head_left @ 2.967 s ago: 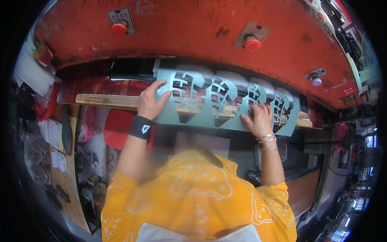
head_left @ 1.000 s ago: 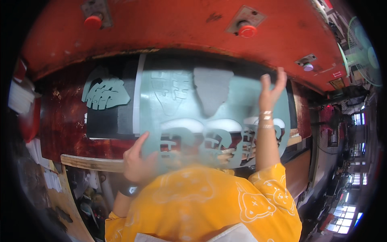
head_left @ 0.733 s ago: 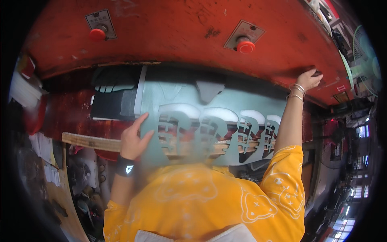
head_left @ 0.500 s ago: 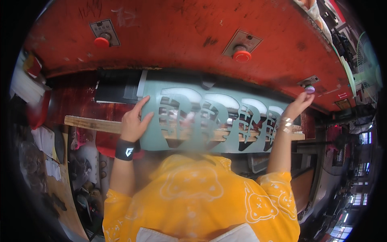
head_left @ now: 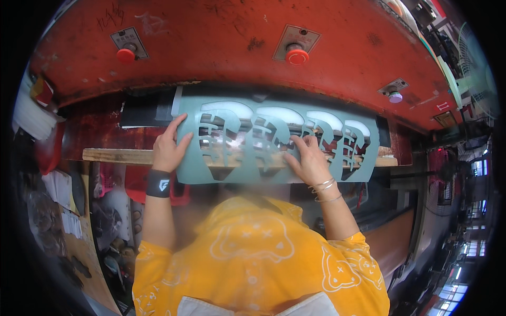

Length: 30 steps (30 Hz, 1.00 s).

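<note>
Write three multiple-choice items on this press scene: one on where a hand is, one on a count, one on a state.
1. Where does the left hand rest?
A. on the left end of the teal cut-out sheet
B. on a red button
C. on the yellow shirt

2. How many red round buttons show on the red machine front?
A. one
B. two
C. four

3. How does the right hand lie?
A. closed in a fist around a tool
B. raised off the sheet
C. spread flat on the sheet

Answers:
1 A, the fingers lie across the sheet's left edge, above the wooden strip.
2 B, one at upper left and another near the middle.
3 C, the fingers are open and pressed to the sheet's middle.
</note>
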Tool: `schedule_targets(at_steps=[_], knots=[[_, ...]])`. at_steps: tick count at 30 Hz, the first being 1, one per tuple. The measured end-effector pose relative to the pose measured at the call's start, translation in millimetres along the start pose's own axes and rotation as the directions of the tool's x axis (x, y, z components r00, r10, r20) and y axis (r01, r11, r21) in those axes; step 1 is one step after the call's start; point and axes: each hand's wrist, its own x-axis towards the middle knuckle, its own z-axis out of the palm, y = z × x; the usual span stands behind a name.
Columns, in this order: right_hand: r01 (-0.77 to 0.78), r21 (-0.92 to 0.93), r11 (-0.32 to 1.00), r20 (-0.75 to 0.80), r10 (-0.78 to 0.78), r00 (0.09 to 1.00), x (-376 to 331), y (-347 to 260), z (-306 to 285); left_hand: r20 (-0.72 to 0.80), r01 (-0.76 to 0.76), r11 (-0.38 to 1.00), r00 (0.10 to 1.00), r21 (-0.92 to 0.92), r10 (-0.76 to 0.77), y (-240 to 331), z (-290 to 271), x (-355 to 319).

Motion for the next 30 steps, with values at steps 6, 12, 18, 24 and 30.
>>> schedule_targets(at_steps=[6, 12, 18, 24, 30], knots=[[-0.019, -0.005, 1.000, -0.060, 0.018, 0.998, -8, 3, 9, 0.033, 0.038, 0.998, 0.999, 0.059, -0.040, 5, 0, -5], [-0.072, 0.173, 0.982, 0.407, -0.005, 0.913, -2, 4, -54, 0.063, 0.058, 0.998, 0.996, 0.028, -0.060, 8, 6, -32], [0.038, 0.180, 0.983, -0.118, -0.017, 0.993, 54, -32, -29, 0.073, 0.079, 0.997, 0.994, 0.009, -0.080, 10, -3, -97], [-0.074, 0.005, 0.997, -0.251, 0.073, 0.965, 29, -77, 63, 0.158, 0.188, 0.979, 0.972, -0.074, -0.174, 22, -25, -162], [-0.008, 0.298, 0.955, -0.248, 0.085, 0.965, -8, -53, 38, 0.169, 0.122, 0.986, 0.980, -0.114, -0.102, 30, -22, -189]])
